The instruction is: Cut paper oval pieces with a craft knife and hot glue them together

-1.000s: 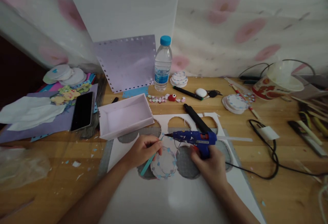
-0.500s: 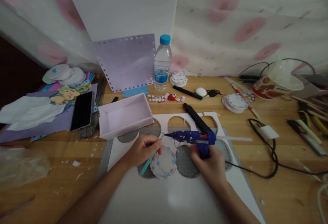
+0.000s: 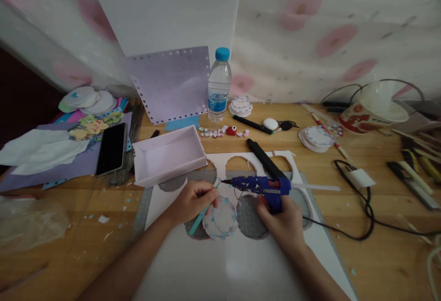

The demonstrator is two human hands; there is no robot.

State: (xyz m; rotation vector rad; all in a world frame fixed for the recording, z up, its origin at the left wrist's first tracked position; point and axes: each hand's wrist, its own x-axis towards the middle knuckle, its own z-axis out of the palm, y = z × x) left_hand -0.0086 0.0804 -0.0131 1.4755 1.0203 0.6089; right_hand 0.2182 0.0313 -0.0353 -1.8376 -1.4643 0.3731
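Observation:
My left hand (image 3: pixel 195 202) is closed around a pair of teal tweezers (image 3: pixel 197 223), their tip pointing up beside the glue gun's nozzle. Whether the tips pinch a small piece is too fine to tell. My right hand (image 3: pixel 284 218) grips a dark blue hot glue gun (image 3: pixel 257 184) by its handle, with a clear glue stick (image 3: pixel 317 186) sticking out of the back. Below the nozzle lies a round white paper disc (image 3: pixel 220 218) dotted with small blue pieces round its edge. It rests on a white sheet (image 3: pixel 223 264) with round cut-outs, over a grey cutting mat (image 3: pixel 253 218).
A pale pink open box (image 3: pixel 168 156) stands behind my left hand. Further back are a water bottle (image 3: pixel 219 85), a black marker (image 3: pixel 253 124) and stacked discs (image 3: pixel 316 138). A phone (image 3: pixel 110 148) lies left; a paper bowl (image 3: pixel 372 116) and black cable (image 3: pixel 368 200) are right.

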